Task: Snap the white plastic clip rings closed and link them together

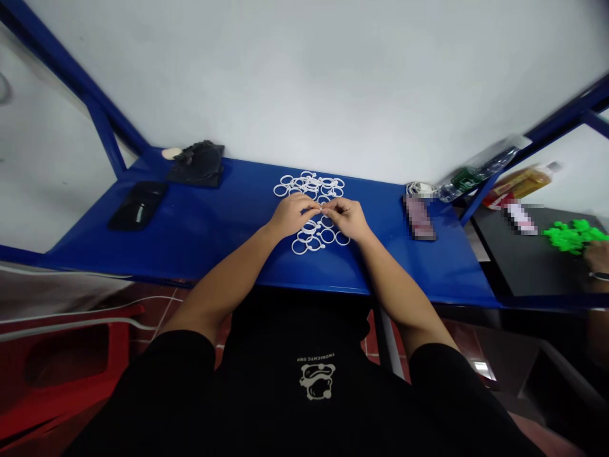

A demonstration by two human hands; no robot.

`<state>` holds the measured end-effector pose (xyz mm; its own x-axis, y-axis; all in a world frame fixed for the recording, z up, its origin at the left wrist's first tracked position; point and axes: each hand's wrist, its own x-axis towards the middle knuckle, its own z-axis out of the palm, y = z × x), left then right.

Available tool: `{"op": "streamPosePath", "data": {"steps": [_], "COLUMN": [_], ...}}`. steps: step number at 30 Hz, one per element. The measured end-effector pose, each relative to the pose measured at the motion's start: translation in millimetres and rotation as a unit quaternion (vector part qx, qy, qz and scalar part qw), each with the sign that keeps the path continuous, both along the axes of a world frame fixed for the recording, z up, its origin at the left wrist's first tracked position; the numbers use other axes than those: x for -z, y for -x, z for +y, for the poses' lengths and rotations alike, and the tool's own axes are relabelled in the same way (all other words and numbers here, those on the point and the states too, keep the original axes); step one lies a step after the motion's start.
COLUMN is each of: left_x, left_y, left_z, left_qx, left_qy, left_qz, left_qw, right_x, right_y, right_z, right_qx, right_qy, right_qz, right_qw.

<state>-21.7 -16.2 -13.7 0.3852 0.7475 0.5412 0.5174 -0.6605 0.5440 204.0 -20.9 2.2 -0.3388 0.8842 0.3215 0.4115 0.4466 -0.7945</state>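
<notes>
My left hand (pixel 295 214) and my right hand (pixel 346 216) meet over the blue table, thumbs and fingertips closed in a pinch. Between them is a white ring (pixel 323 200), partly covered by my fingers; its small tab seems to sit at the fingertips. Just beyond my hands lies a heap of thin white rings (pixel 311 184), overlapping one another, some with a small knob on the rim. Nearer to me, several more white rings (pixel 299 253) are spread below and between my wrists.
On the blue table (pixel 228 222), a dark case (pixel 137 206) and a black bag (pixel 202 168) lie left. To the right are a phone (pixel 419 217), a coiled white cable (pixel 421 189) and a bottle (pixel 469 181). Another person's hand (pixel 598 257) touches green pieces (pixel 573 236) on a neighbouring dark table.
</notes>
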Motion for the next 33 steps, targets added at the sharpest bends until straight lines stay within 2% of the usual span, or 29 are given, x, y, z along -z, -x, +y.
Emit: {"op": "streamPosePath", "data": {"steps": [3, 12, 17, 22, 27, 33], "left_x": [0.1, 3.0, 4.6, 7.5, 13.0, 13.9], "left_y": [-0.7, -6.6, -5.7, 2.0, 4.3, 1.4], "left_z": [-0.9, 1.7, 1.9, 5.8, 9.8, 8.2], "left_qx": [0.001, -0.008, -0.02, -0.026, -0.007, 0.027], "left_qy": [-0.001, 0.009, 0.014, 0.046, 0.085, 0.105], "left_qz": [0.002, -0.004, -0.004, 0.009, 0.049, 0.075], "left_qw": [1.0, 1.0, 1.0, 0.999, 0.995, 0.991], "right_x": [-0.4, 1.6, -6.0, -9.7, 0.3, 12.8], "right_y": [0.1, 5.7, 1.8, -6.7, -8.6, -9.3], "right_z": [-0.6, 2.8, 1.3, 1.0, 11.9, 21.9], "right_qx": [-0.004, -0.004, 0.02, -0.039, 0.018, -0.003], "right_qy": [0.029, 0.057, -0.011, -0.023, -0.06, -0.042], "right_qz": [0.013, 0.037, -0.064, -0.128, -0.164, -0.231], "right_qw": [0.999, 0.998, 0.998, 0.991, 0.984, 0.972]}}
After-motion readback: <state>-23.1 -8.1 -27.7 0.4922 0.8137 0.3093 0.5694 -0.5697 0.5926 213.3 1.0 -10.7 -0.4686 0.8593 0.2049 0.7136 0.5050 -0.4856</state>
